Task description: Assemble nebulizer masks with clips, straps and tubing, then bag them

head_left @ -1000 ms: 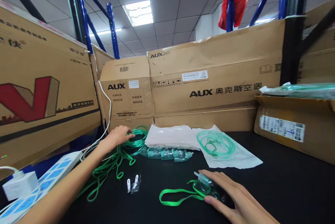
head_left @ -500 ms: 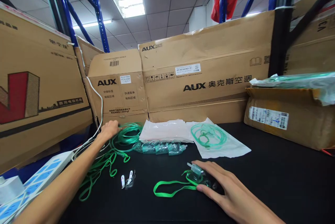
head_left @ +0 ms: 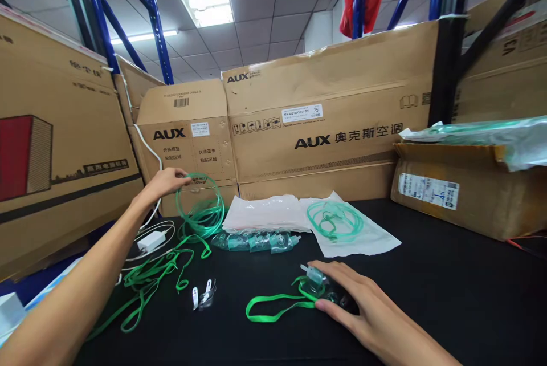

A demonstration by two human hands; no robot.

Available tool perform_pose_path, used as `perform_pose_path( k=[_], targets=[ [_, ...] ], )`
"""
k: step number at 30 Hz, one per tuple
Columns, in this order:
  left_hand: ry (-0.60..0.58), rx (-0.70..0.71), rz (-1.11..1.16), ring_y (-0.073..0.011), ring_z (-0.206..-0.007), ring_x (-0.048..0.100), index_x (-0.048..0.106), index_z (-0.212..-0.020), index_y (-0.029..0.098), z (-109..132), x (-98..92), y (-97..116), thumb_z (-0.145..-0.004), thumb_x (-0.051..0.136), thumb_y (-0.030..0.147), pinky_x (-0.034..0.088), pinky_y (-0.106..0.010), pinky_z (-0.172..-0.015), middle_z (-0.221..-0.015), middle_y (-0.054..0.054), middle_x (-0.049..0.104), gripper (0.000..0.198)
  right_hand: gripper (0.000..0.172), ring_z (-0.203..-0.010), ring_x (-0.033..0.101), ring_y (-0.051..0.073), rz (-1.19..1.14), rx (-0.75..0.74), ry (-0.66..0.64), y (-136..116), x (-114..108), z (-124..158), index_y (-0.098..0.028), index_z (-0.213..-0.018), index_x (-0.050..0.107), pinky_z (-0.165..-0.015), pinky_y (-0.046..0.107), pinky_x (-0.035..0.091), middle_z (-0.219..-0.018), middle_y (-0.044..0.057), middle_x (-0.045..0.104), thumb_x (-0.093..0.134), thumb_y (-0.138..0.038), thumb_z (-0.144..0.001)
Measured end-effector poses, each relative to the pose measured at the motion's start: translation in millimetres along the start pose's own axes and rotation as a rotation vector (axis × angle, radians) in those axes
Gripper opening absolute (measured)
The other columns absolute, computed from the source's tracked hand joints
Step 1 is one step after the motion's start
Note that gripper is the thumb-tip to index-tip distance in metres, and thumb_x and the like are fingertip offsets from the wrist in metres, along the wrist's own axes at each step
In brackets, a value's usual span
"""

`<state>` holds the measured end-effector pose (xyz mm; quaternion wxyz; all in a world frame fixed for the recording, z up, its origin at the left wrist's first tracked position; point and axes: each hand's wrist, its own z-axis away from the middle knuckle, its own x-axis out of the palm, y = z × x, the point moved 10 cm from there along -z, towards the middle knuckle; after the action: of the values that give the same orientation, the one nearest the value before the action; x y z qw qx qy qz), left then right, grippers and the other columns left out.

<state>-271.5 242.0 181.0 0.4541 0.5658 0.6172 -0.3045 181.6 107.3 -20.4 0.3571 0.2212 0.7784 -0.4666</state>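
Observation:
At the back left, my left hand (head_left: 167, 181) pinches one coil of green tubing (head_left: 200, 178) and holds it raised above the other coils (head_left: 207, 219). My right hand (head_left: 348, 295) is wrapped over a clear green oxygen mask (head_left: 315, 276) on the black table, thumb at its near side. A bright green elastic strap (head_left: 269, 319) loops out leftward from that mask. Several more masks (head_left: 256, 242) lie in a row behind. A tangle of green straps (head_left: 154, 275) lies below my left forearm. Two small white metal strips (head_left: 201, 294) rest between the hands.
White plastic packs (head_left: 267, 213) are stacked at the back centre, beside a white sheet (head_left: 376, 240) bearing coiled tubing (head_left: 335, 220). An open carton (head_left: 470, 195) with bagged items on top stands right. Tall cardboard boxes (head_left: 316, 115) wall off the back. A white adapter (head_left: 151, 240) with cables lies left.
My left hand has risen and lifted one coil of tubing off the pile. The white adapter has come into view. My right hand stays on the mask; the view has shifted slightly.

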Motion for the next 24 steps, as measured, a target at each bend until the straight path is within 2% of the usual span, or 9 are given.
perform_pose_path(
  k=[4,10,13,16,20,22,24],
  targets=[
    [0.134,0.047,0.039,-0.0238,-0.100,0.072,0.074,-0.110,0.018,3.5,-27.2,6.5,-0.096,0.064,0.047,0.054,-0.042,-0.092,-0.106,-0.006,0.077,0.034,0.056,-0.145,0.045,0.032,-0.004,-0.019,-0.009,-2.1,0.3,0.0,-0.037,-0.148,0.053,-0.119,0.051,0.039,-0.153,0.005,0.055,0.061,-0.051,-0.094],
    [0.357,0.071,0.086,-0.0373,-0.112,0.069,0.081,-0.111,0.020,14.3,-51.7,16.9,-0.089,0.061,0.047,0.051,-0.038,-0.089,-0.103,-0.012,0.081,0.040,0.057,-0.147,0.042,0.031,-0.013,0.028,-0.028,-0.5,0.8,0.9,-0.038,-0.149,0.051,-0.122,0.051,0.032,-0.155,0.004,0.052,0.059,-0.052,-0.094],
    [0.459,0.069,0.155,-0.0330,-0.103,0.073,0.081,-0.107,0.018,23.8,-68.0,21.3,-0.091,0.060,0.046,0.051,-0.038,-0.089,-0.095,-0.010,0.082,0.038,0.057,-0.146,0.043,0.031,-0.019,0.036,-0.030,-2.1,0.1,1.1,-0.037,-0.148,0.053,-0.122,0.051,0.032,-0.154,0.004,0.054,0.060,-0.052,-0.093],
    [0.586,0.043,0.245,-0.0257,-0.093,0.074,0.078,-0.105,0.016,36.8,-93.4,21.7,-0.096,0.059,0.046,0.051,-0.040,-0.090,-0.089,-0.006,0.080,0.037,0.059,-0.147,0.042,0.032,-0.018,0.053,-0.021,-0.8,-0.3,2.4,-0.039,-0.148,0.052,-0.122,0.051,0.032,-0.155,0.003,0.053,0.061,-0.053,-0.092],
    [0.735,0.015,0.350,-0.0209,-0.080,0.072,0.076,-0.099,0.014,52.3,-125.6,21.1,-0.099,0.058,0.047,0.052,-0.039,-0.087,-0.084,-0.003,0.077,0.038,0.063,-0.144,0.046,0.033,-0.026,0.047,-0.006,-0.7,-2.2,5.0,-0.042,-0.150,0.048,-0.119,0.050,0.039,-0.153,0.002,0.056,0.062,-0.058,-0.091],
    [0.773,0.015,0.390,-0.0194,-0.074,0.070,0.076,-0.095,0.015,56.9,-134.7,22.1,-0.098,0.059,0.045,0.052,-0.038,-0.084,-0.080,-0.002,0.076,0.035,0.067,-0.143,0.048,0.033,-0.038,0.028,0.017,-7.0,-9.8,2.0,-0.040,-0.152,0.045,-0.118,0.050,0.041,-0.154,0.003,0.054,0.061,-0.062,-0.091],
    [0.789,0.026,0.426,-0.0192,-0.073,0.069,0.077,-0.095,0.015,59.8,-138.9,24.3,-0.096,0.062,0.043,0.051,-0.036,-0.083,-0.080,-0.001,0.076,0.032,0.069,-0.142,0.048,0.034,-0.047,-0.013,0.105,-23.1,-29.1,-8.2,-0.033,-0.151,0.048,-0.118,0.052,0.039,-0.155,0.007,0.053,0.059,-0.064,-0.091]
  ],
)
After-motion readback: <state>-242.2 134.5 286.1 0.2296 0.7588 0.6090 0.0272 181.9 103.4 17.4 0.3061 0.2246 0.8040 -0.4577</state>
